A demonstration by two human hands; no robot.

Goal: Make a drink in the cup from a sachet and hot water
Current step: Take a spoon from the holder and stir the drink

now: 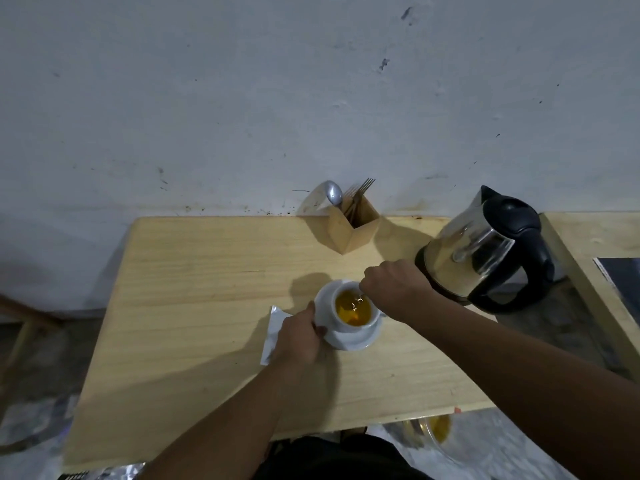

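Note:
A white cup [346, 323] full of orange-yellow liquid stands on a white saucer [349, 341] in the middle of the wooden table [207, 292]. My left hand [299, 337] grips the saucer's left rim. My right hand [396, 289] hovers over the cup's right side, fingers closed on a thin metal spoon [360, 296] whose tip dips into the liquid. A silver sachet [275, 327] lies flat on the table to the left of the saucer, partly under my left hand.
A steel kettle [485, 251] with a black lid and handle sits on its base at the right edge. A wooden cutlery holder [353, 230] with a spoon and forks stands by the wall. A second table [588, 244] adjoins on the right.

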